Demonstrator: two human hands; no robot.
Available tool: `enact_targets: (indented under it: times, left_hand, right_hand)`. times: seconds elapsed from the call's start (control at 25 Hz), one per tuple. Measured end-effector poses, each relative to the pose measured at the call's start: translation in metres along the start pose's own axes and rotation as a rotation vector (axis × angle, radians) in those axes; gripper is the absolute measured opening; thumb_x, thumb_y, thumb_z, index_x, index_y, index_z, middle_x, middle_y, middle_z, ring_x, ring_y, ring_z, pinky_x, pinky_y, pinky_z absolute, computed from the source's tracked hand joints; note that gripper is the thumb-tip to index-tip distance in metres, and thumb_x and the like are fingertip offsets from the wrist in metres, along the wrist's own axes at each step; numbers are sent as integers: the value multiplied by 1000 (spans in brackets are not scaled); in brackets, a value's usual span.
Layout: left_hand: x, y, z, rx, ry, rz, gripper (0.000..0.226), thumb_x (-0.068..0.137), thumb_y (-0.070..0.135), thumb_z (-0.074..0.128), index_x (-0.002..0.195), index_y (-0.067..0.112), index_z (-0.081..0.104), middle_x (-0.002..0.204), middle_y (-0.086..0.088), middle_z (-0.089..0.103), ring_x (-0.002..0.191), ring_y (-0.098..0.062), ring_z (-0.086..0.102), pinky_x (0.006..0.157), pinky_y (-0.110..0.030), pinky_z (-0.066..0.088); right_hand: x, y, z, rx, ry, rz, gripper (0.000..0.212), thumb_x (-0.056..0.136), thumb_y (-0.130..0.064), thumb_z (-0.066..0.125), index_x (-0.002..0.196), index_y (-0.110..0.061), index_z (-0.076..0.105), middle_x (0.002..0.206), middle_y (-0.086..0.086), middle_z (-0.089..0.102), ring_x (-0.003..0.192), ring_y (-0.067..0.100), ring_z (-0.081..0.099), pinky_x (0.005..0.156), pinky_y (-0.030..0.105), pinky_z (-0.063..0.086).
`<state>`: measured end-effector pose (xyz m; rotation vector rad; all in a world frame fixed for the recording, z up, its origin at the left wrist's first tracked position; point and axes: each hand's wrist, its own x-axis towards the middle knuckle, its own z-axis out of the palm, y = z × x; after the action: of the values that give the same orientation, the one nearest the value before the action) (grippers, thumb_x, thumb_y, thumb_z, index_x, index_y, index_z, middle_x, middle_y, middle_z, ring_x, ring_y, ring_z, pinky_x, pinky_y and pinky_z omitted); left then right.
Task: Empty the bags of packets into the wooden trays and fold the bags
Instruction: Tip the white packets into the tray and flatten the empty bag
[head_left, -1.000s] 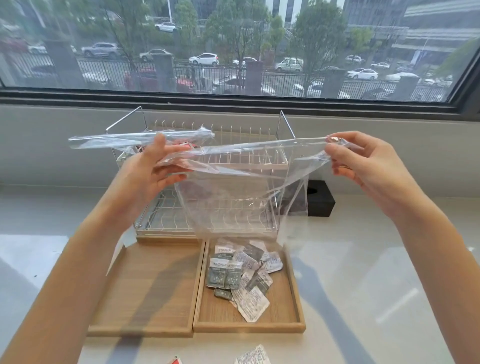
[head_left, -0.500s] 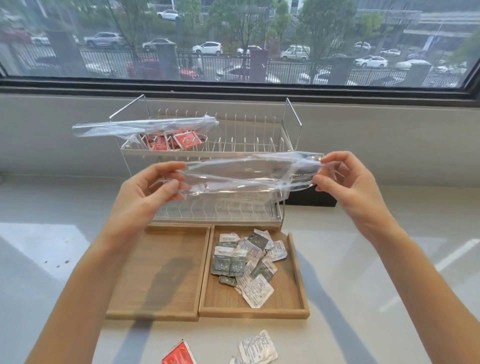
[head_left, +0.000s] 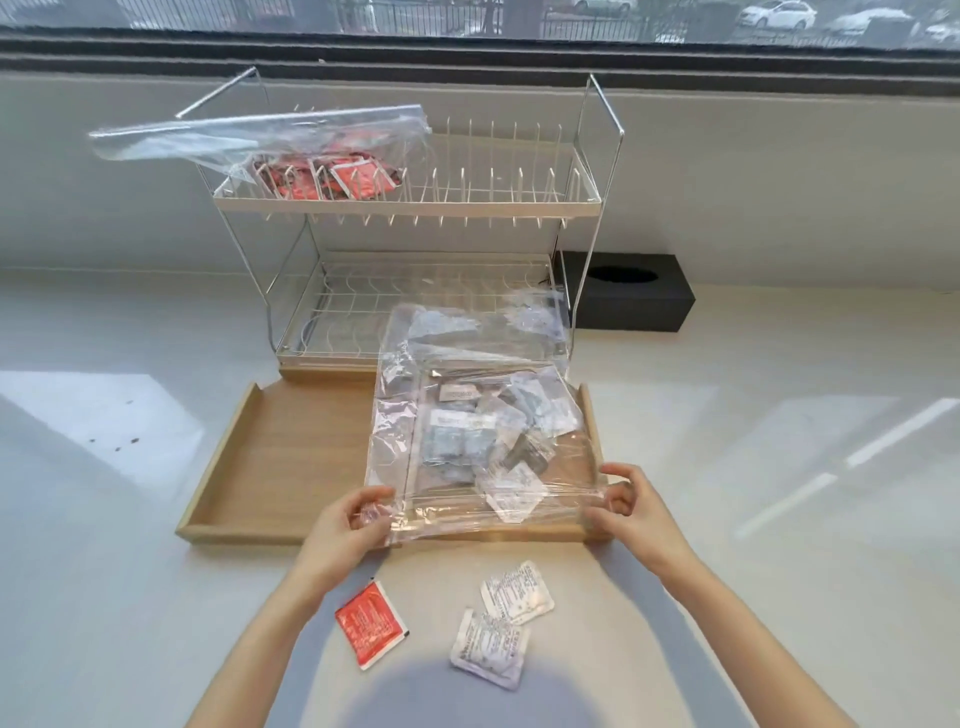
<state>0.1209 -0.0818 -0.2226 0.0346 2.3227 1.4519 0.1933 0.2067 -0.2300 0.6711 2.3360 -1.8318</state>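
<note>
An empty clear plastic bag (head_left: 467, 364) lies spread flat over the right wooden tray (head_left: 592, 415), covering the grey and white packets (head_left: 483, 441) in it. My left hand (head_left: 348, 525) pinches the bag's near left corner and my right hand (head_left: 628, 509) pinches its near right corner, both at the tray's front edge. The left wooden tray (head_left: 291, 457) has nothing in it. A second clear bag (head_left: 249, 135) holding red packets (head_left: 327, 179) rests on the upper shelf of the wire rack (head_left: 519, 202).
On the counter near me lie one red packet (head_left: 371, 623) and two white packets (head_left: 517, 590) (head_left: 488, 649). A black tissue box (head_left: 631, 291) stands behind the rack on the right. A window sill runs along the back.
Both hands have brought the empty bag down from in front of the rack and laid it flat over the right tray. The view has tilted downward.
</note>
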Motion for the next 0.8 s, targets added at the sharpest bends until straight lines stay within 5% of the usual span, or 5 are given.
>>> enact_targets:
  times: [0.2, 0.36, 0.52, 0.64, 0.8]
  left_hand:
    - [4, -5, -2, 100, -26, -25, 30, 68, 19, 64, 90, 38, 52, 88, -7, 61, 75, -24, 54, 67, -23, 43]
    - [7, -6, -8, 160, -11, -24, 55, 52, 51, 58, 105, 46, 46, 113, -10, 50, 94, -26, 58, 90, -41, 48]
    - [27, 9, -8, 23, 112, -50, 53, 85, 21, 58, 132, 16, 35, 136, -15, 40, 119, -25, 45, 100, -38, 36]
    - [56, 23, -7, -4, 152, -79, 56, 91, 25, 47, 139, 9, 22, 142, -16, 36, 126, -27, 41, 99, -33, 33]
    - [86, 36, -6, -33, 196, -139, 56, 94, 28, 39, 140, 4, 19, 143, -16, 36, 127, -29, 41, 104, -37, 33]
  right_hand:
    - [4, -9, -5, -130, -187, 39, 65, 77, -2, 68, 129, -18, 33, 89, -2, 54, 77, 10, 55, 66, 8, 46]
    - [12, -24, -14, -143, -114, 38, 47, 87, -32, 55, 129, -12, 43, 104, 2, 61, 87, 12, 60, 79, 20, 46]
    - [43, -46, -14, 45, -24, 133, 49, 93, -41, 38, 113, 0, 54, 101, 14, 62, 92, 27, 61, 79, 27, 47]
    - [71, -62, -10, 59, -21, 202, 49, 94, -45, 31, 110, -6, 55, 103, 12, 63, 92, 24, 62, 78, 29, 48]
    - [95, -78, -4, 170, -70, 274, 37, 96, -36, 33, 87, -10, 58, 79, 5, 63, 68, 17, 57, 65, 26, 46]
